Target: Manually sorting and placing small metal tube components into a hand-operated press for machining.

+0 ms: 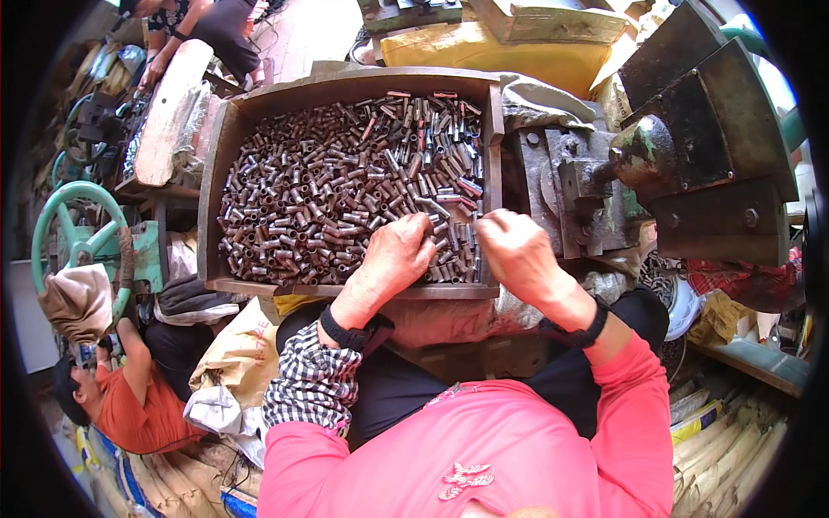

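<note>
A wooden tray (pixel 207 194) sits in front of me, heaped with short dark metal tubes (pixel 298 190). At its upper right lie longer, shinier pieces (pixel 445 129), some marked red. My left hand (pixel 397 255) is over the tray's near right part, its fingers curled together just above the tubes. Over the tray's right wall, my right hand (pixel 521 259) is closed, thumb and fingers pinched. Whatever either hand may hold is hidden by the fingers. Dark bands circle both wrists.
Close on the right stands a machine (pixel 579 186) with a large dark bladed wheel (pixel 708 129). A green handwheel (pixel 78 224) is at the left, near a person in orange (pixel 147 401). Another person (pixel 220 34) works at the upper left. Sacks (pixel 233 354) lie around.
</note>
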Demonstrator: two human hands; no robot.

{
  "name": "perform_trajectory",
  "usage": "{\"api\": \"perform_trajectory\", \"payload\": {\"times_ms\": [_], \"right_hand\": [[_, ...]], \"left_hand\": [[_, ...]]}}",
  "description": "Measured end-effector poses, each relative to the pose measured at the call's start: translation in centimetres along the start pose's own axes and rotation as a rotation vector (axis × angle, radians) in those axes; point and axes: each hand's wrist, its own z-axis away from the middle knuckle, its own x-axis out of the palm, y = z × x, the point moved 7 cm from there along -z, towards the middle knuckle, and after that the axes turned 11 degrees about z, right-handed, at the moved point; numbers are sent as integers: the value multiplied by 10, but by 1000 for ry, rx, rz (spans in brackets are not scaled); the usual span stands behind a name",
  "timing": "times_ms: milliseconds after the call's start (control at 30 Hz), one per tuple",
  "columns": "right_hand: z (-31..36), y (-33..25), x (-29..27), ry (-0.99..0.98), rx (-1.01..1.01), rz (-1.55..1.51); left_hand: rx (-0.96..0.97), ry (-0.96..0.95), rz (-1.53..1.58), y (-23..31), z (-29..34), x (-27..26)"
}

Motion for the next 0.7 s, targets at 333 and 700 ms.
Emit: {"api": "perform_trajectory", "payload": {"times_ms": [333,700], "right_hand": [[-56,-8,92,-394,31,153],[-49,2,81,-389,163,2]], "left_hand": [[10,26,70,-11,4,-8],[-61,25,265,-10,5,-11]]}}
